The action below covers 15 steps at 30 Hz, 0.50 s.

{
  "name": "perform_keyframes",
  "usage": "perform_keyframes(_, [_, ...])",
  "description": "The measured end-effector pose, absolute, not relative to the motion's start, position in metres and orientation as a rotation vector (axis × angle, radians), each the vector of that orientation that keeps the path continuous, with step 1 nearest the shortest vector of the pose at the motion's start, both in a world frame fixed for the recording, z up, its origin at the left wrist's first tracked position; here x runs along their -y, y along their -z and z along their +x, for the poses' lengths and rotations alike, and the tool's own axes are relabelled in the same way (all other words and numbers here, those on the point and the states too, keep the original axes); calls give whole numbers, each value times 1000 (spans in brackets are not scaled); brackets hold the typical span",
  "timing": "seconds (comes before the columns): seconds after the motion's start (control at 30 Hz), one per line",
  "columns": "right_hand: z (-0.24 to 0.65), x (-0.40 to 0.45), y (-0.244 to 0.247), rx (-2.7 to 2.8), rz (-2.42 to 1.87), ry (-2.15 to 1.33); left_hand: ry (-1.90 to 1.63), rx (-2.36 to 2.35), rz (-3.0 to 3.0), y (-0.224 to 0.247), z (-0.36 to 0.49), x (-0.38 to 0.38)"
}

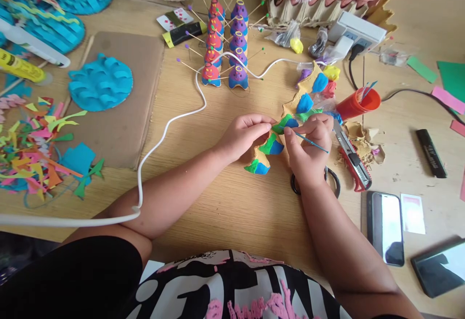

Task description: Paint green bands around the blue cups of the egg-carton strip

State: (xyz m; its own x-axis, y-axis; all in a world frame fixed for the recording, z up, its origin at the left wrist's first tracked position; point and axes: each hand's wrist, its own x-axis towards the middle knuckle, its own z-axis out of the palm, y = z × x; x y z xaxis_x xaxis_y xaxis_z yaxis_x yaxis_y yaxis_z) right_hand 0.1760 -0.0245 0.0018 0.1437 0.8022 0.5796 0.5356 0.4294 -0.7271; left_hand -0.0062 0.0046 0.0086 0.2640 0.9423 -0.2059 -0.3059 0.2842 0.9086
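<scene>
One left hand [240, 137]: pinches painted carton strip [269, 145], I see
Right hand [310, 147]: pinches blue stick [313, 143]
Right of strip: cutter [351, 157]
Left of strip: white cable [139, 183]

Here's the surface [203, 207], pale wood grain running right across! Over on the left a brown cardboard sheet [119, 139] lies flat, and just beside it, what a heap of bright paper scraps [39, 164]! Up the middle stand two neat lines, the red egg-carton row [211, 42] and the purple egg-carton row [239, 42], side by side. Far right of those, a stack of egg cartons [319, 11], with a white power strip [363, 33] near it. Down we come: an orange cup [358, 104], the red-handled cutter [352, 156], then a phone [388, 227] with a small card [413, 213] right alongside!
</scene>
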Motion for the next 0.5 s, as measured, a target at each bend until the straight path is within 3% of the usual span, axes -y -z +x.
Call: perform_keyframes(0.5, [176, 25, -3, 1534, -1217, -354, -1026, -901, 877, -9, -6, -4])
